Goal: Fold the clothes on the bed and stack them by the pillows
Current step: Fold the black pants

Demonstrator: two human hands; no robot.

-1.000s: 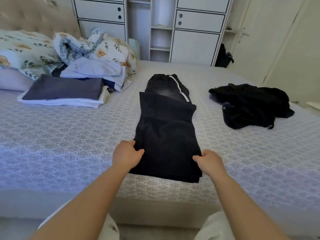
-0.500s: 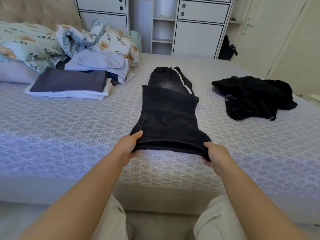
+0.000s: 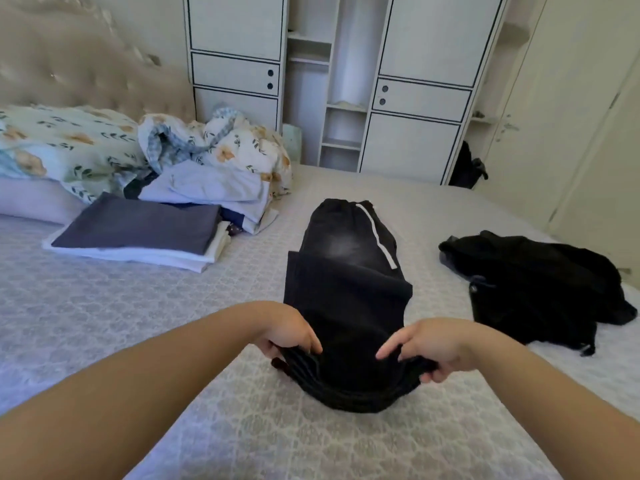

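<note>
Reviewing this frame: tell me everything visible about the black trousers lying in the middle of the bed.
The black trousers look like soft dark fabric with a white stripe down one side and a gathered waistband at the far end. They lie lengthwise on the bed, already doubled, with one layer's edge crossing them halfway. The near end is bunched and lifted: the left hand and the right hand each grip a corner. Nothing else touches them.

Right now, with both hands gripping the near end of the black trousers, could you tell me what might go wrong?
The left hand and right hand bunch the near end of the black trousers, so the fold may come out creased or skewed. Carried to the folded stack, the layers might slip apart.
</note>
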